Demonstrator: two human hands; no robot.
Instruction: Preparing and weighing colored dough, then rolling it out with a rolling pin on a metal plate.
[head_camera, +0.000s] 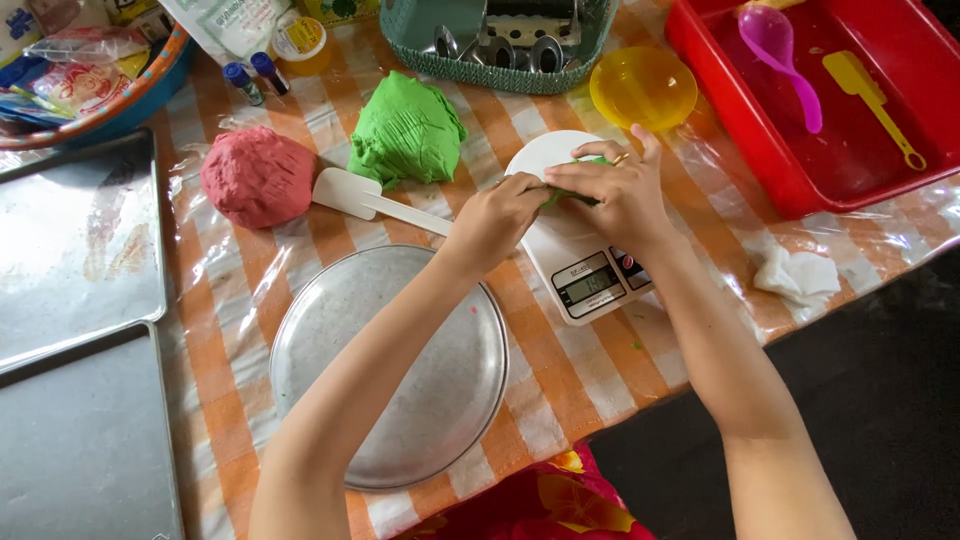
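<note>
**Portioning green dough on the kitchen scale**

Both hands meet over the white platform of the digital scale (575, 255), which sits on the checked, plastic-covered tabletop (560, 385). The small green dough piece (583, 180) lies on the platform, mostly hidden under the hands. Left hand (497, 215): fingers curled shut, pinching the piece's near edge. Right hand (612, 190): fingers flattened and closed over the top of it, a ring visible.

Judgement on doing the step well: the hands press on the platform, so a reading taken now would likely be false; lifting both hands clear before reading the display seems necessary. Pinching off small bits rather than large ones should let the weight be trimmed closely.

Nearby: large green dough mass (405, 130) and red dough ball (257, 175) behind the scale, white spatula (375, 203) between them, round metal tray (400, 370) just beside the scale, yellow bowl (643, 87) beyond.
</note>
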